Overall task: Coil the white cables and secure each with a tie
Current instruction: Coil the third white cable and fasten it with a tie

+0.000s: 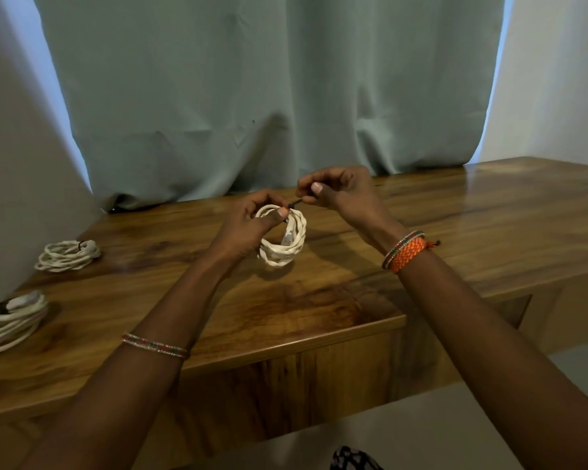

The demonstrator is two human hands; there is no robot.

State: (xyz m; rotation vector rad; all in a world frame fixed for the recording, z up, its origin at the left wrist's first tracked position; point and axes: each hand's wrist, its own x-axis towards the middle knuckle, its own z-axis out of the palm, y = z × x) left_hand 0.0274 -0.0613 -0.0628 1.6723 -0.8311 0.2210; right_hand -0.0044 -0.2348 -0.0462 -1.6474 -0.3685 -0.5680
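A coiled white cable (pixel 287 247) is held upright just above the wooden table (pixel 319 300) at its middle. My left hand (pixel 248 225) grips the top left of the coil, thumb pressed on it. A thin dark tie (pixel 296 202) sticks out from the coil's top toward the right. My right hand (pixel 340 191) pinches the tie's free end between thumb and fingers, slightly above and right of the coil. A white plug end shows inside the loop.
Two other white coils with dark ties lie at the left: one (pixel 68 255) further back, a larger one (pixel 9 320) at the left edge. A grey-green curtain (pixel 269 96) hangs behind the table. The table's front edge steps down at the right.
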